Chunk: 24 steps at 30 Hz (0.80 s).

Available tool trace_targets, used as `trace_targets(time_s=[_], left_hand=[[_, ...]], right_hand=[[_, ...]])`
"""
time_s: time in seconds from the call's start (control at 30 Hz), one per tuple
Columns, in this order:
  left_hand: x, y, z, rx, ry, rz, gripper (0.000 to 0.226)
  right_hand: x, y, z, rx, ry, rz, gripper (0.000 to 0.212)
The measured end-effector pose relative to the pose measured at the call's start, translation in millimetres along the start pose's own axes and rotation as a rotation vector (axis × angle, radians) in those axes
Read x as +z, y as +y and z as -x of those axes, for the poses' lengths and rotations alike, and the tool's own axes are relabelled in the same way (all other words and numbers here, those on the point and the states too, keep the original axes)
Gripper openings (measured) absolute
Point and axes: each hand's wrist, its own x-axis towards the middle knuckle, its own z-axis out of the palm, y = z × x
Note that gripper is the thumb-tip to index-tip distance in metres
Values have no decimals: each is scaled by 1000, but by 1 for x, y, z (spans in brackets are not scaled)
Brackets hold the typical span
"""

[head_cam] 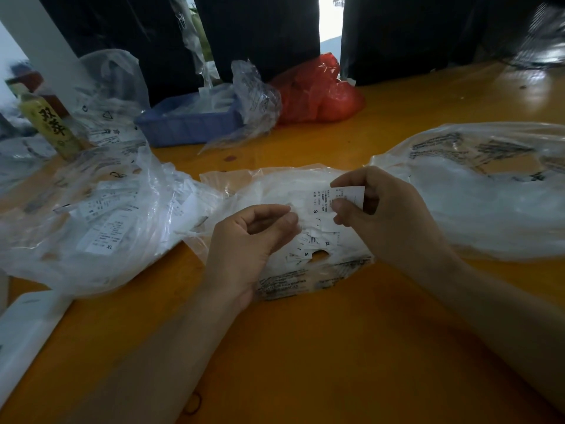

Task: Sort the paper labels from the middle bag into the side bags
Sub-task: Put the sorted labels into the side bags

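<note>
A: What carries everything?

B: A bench (305, 347) with a smooth, glossy orange-yellow top.

A: And the biggest things on it?

B: Three crinkled clear plastic bags with black print. The right bag (477, 191) lies broad and flat, with a white mass showing through its film. The left bag (101, 215) is rumpled and gaping, and long white paper strips lie inside it, one marked XL. The middle bag (293, 270) sits between them, just ahead of the wrists, and holds a loose heap of small white paper labels (308, 249) printed with M and XL.

A: Behind those?

B: A shiny red plastic bag (318, 90), bunched up, beside a blue ribbed plastic tray (186, 123) with more clear film in it. At far left a yellow bottle (49, 123) with dark characters stands upright.

A: The hands?

B: The right hand (382, 215) has its grip closed on a single label (336, 198), a thin white rectangle printed with an S, pinched between thumb and fingertips above the middle bag. The left hand (250, 237) hovers over the same bag with fingers curled toward the thumb; whether its grip holds a label, I cannot tell.

A: Smallest thing?

B: A thin dark rubber band (193, 403) lies near the bench's front edge.
</note>
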Motion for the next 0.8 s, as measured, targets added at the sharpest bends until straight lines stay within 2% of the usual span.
trace_targets(time_s=[0.23, 0.4, 0.63, 0.8], left_hand=[[1, 4, -2, -95, -1, 128, 20], [2, 4, 0, -93, -39, 113, 26], [2, 3, 2, -46, -25, 46, 23], [3, 4, 4, 13, -7, -47, 34]], right_hand=[[1, -2, 1, -29, -18, -16, 25], [3, -2, 3, -45, -12, -14, 25], [5, -1, 5, -97, -3, 181, 16], [6, 2, 6, -115, -29, 164, 10]])
